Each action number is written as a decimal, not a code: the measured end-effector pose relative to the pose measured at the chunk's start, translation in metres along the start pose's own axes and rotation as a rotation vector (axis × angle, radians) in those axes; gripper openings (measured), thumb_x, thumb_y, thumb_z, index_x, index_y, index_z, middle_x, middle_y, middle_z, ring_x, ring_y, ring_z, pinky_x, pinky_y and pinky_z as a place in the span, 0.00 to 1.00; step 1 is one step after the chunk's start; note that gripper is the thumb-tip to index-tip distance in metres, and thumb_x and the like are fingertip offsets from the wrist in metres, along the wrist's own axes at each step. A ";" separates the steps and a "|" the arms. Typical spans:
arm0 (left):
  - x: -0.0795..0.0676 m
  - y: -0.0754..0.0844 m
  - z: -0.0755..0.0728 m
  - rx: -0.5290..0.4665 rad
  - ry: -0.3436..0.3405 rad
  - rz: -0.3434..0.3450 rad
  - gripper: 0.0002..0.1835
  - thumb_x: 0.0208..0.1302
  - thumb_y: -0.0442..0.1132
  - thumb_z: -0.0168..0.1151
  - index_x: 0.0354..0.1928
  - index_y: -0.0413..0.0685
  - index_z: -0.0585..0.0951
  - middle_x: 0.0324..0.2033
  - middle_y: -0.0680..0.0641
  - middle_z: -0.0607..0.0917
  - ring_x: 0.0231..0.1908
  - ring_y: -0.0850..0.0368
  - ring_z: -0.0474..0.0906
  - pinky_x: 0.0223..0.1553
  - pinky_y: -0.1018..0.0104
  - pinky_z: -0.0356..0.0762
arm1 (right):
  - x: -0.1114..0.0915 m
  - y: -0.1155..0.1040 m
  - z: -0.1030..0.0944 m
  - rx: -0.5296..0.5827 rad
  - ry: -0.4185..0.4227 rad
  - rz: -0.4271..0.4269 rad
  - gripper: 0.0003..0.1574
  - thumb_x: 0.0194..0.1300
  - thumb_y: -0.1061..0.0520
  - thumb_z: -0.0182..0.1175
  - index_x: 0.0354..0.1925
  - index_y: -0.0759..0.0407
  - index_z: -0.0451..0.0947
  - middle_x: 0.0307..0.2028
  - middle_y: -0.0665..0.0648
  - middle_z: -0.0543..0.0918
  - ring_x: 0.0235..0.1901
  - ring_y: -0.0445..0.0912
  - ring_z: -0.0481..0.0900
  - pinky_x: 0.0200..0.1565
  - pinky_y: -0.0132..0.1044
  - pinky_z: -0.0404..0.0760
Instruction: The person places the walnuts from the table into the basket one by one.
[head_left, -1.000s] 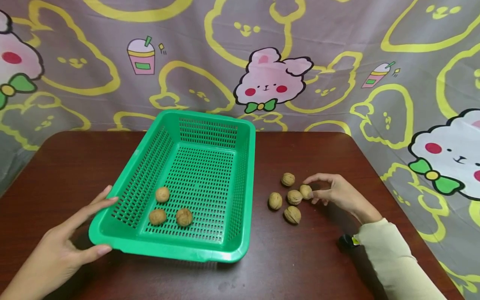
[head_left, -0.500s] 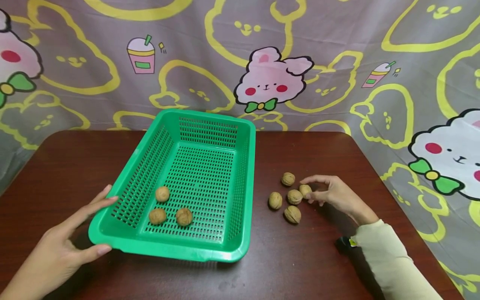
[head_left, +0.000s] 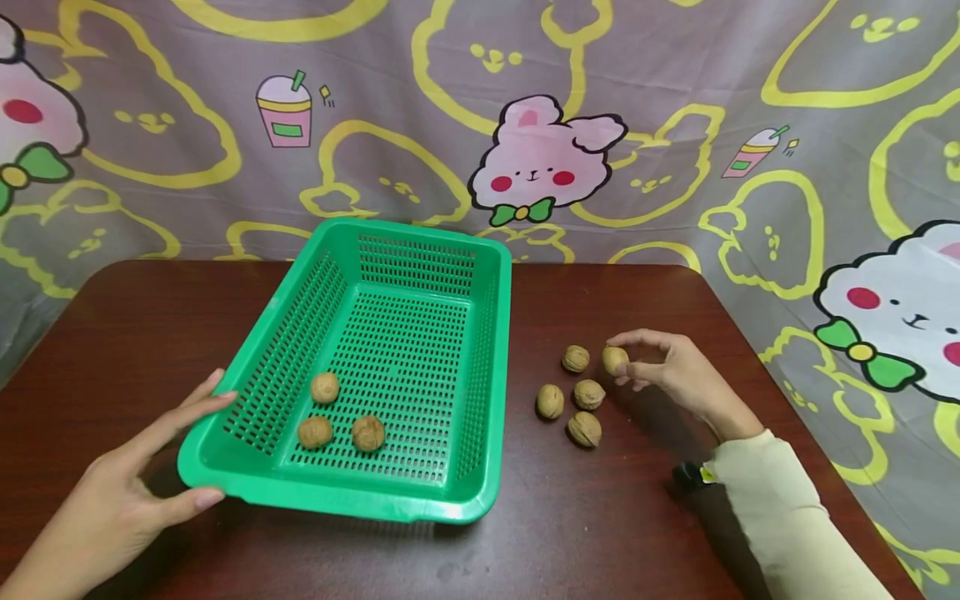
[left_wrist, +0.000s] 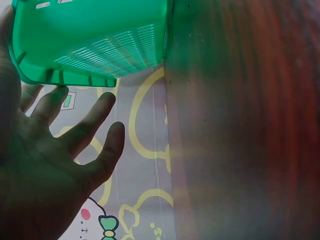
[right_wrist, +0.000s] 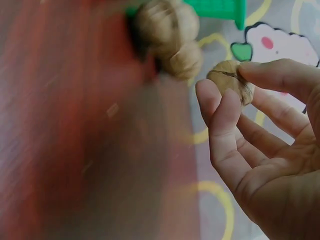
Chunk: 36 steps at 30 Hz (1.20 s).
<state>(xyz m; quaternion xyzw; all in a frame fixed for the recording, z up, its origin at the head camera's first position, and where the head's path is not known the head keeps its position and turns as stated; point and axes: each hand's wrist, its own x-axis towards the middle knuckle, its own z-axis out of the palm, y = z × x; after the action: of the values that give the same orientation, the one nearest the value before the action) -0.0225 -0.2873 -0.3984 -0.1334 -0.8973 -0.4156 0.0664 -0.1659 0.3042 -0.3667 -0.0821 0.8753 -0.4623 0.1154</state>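
My right hand (head_left: 678, 379) pinches a walnut (head_left: 614, 360) between thumb and fingertips, at the right of the table. In the right wrist view, that walnut (right_wrist: 231, 80) shows its dark seam, lifted off the tabletop. Several more walnuts (head_left: 588, 394) lie on the table just left of this hand. My left hand (head_left: 123, 492) is at the near left corner of a green plastic basket (head_left: 480, 500), its index fingertip and thumb at the rim. The left wrist view shows the left hand's fingers (left_wrist: 95, 120) spread and fairly straight beside the basket wall. Three walnuts (head_left: 367, 434) sit inside the basket.
The dark red-brown wooden table (head_left: 540, 533) carries everything. A small black object (head_left: 686, 476) with a yellow-green bit lies near the right sleeve (head_left: 780, 500). Behind and to the right hangs a grey cloth (head_left: 660, 67) printed with cartoon animals.
My right hand has taken hold of a walnut from the group and moved it up and slightly away from its neighbour. The left hand and basket have stayed still.
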 end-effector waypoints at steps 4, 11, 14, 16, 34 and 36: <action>0.000 0.002 0.000 0.004 0.003 -0.001 0.53 0.50 0.27 0.81 0.79 0.54 0.67 0.83 0.53 0.57 0.73 0.85 0.54 0.56 0.92 0.56 | 0.005 -0.022 0.001 0.015 0.015 -0.037 0.22 0.71 0.63 0.64 0.62 0.59 0.81 0.46 0.62 0.89 0.41 0.50 0.91 0.44 0.47 0.88; 0.000 0.003 0.000 -0.008 0.034 0.028 0.52 0.46 0.26 0.82 0.77 0.51 0.70 0.82 0.52 0.60 0.71 0.86 0.60 0.56 0.91 0.58 | 0.025 -0.074 0.012 0.070 -0.018 -0.127 0.20 0.72 0.59 0.66 0.61 0.52 0.82 0.49 0.55 0.90 0.44 0.57 0.90 0.48 0.47 0.87; 0.000 0.004 0.001 -0.005 0.035 0.030 0.52 0.46 0.27 0.83 0.77 0.52 0.70 0.82 0.52 0.60 0.69 0.87 0.61 0.56 0.91 0.59 | 0.037 -0.100 0.021 0.123 -0.077 -0.169 0.20 0.72 0.58 0.67 0.61 0.53 0.82 0.48 0.57 0.90 0.43 0.56 0.90 0.48 0.45 0.87; 0.000 0.004 0.001 -0.002 0.033 0.024 0.52 0.47 0.27 0.83 0.77 0.52 0.70 0.82 0.53 0.60 0.69 0.87 0.61 0.55 0.91 0.59 | 0.045 -0.118 0.029 0.168 -0.130 -0.208 0.21 0.72 0.59 0.67 0.62 0.56 0.82 0.48 0.58 0.90 0.41 0.56 0.90 0.47 0.45 0.87; 0.001 0.003 0.000 0.000 0.030 0.014 0.52 0.48 0.28 0.83 0.77 0.54 0.70 0.83 0.53 0.60 0.69 0.87 0.60 0.53 0.91 0.59 | 0.123 -0.214 0.137 0.441 -0.459 -0.320 0.22 0.70 0.66 0.65 0.61 0.62 0.81 0.59 0.59 0.83 0.44 0.64 0.89 0.48 0.46 0.88; 0.001 0.004 0.001 0.002 0.034 0.008 0.51 0.48 0.29 0.83 0.77 0.55 0.71 0.82 0.54 0.60 0.67 0.87 0.63 0.53 0.91 0.60 | 0.130 -0.215 0.149 0.451 -0.503 -0.308 0.22 0.70 0.67 0.64 0.61 0.63 0.80 0.58 0.59 0.83 0.46 0.65 0.88 0.48 0.46 0.88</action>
<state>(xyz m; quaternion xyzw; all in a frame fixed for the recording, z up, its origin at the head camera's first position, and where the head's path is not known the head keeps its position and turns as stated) -0.0225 -0.2843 -0.3961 -0.1298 -0.8959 -0.4166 0.0832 -0.2410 0.0339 -0.2861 -0.2964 0.6730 -0.6211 0.2709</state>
